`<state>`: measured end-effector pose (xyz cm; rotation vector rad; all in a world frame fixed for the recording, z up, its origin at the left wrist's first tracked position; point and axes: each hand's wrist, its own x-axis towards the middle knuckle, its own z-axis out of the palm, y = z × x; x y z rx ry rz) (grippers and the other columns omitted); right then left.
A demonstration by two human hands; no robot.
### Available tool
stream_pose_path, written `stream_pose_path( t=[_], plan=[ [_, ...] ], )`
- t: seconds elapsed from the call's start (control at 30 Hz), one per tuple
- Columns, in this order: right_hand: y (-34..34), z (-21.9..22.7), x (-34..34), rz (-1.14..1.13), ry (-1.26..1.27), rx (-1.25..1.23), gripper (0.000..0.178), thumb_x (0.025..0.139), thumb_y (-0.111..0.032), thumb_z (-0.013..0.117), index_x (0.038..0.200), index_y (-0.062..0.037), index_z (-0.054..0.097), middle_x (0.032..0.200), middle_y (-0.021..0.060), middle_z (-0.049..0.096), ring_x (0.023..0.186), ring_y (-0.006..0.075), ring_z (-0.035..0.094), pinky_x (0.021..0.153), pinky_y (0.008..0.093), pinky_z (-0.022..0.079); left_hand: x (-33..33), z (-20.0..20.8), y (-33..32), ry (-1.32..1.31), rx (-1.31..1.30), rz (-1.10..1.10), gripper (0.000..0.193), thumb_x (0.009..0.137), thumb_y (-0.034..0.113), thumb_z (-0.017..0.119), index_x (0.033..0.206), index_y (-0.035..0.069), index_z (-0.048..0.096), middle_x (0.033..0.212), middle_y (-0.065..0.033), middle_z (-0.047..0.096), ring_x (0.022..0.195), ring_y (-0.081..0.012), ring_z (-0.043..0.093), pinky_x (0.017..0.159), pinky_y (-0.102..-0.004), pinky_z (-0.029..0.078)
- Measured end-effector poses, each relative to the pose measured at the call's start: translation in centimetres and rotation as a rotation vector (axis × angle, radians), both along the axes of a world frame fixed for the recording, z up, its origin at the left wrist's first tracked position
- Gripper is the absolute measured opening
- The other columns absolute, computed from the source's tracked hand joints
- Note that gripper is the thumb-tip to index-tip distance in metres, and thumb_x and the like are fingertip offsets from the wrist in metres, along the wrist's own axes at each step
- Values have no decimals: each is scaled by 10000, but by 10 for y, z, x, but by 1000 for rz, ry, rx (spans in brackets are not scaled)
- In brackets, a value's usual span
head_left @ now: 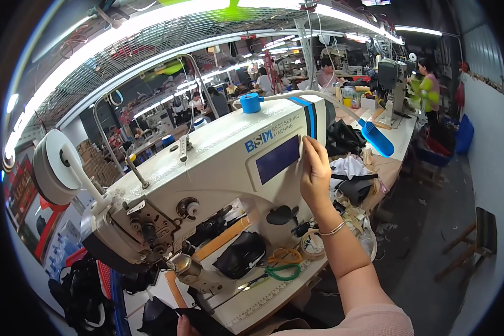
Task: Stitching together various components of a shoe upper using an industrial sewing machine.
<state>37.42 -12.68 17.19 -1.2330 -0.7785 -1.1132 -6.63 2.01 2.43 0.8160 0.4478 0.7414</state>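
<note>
Right hand open, fingertips on sewing machine panel; left hand pinching black fabric: soft, limp, best gripped at edge.

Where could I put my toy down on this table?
The bare strip of table by the ruler edge, in front of the green scissors, is free. Under the sewing machine and past the right hand, black pieces and clutter crowd it.
</note>
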Motion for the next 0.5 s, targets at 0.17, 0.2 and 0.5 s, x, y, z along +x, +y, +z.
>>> stream_pose_path(
  t=[0.17, 0.2, 0.5],
  plan=[
    [2, -4, -20, 17, -22, -9, 344, 828, 85, 472, 1145, -15, 559, 1209, 202, 463, 1087, 320, 506, 899, 342, 420, -10, -12, -1, 20, -125, 94, 283, 934, 244, 463, 1108, 33, 533, 995, -76, 605, 945, -226, 573, 848, -349, 448],
    [2, -8, -24, -42, -53, -57, 335, 820, 76, 492, 1135, -12, 563, 1199, 210, 462, 1102, 342, 494, 924, 363, 404, -16, -15, 1, -49, -127, 59, 300, 934, 255, 458, 1122, 32, 529, 1025, -88, 595, 989, -244, 551, 892, -368, 418],
    [16, -25, -78, -54, -191, -76, 270, 801, 20, 541, 1059, -29, 601, 1117, 198, 507, 1057, 361, 488, 891, 429, 398, -30, 3, 3, -18, -73, 373, 201, 913, 163, 471, 1071, 62, 542, 986, -26, 609, 926, -131, 583, 837, -297, 461]
  ],
)
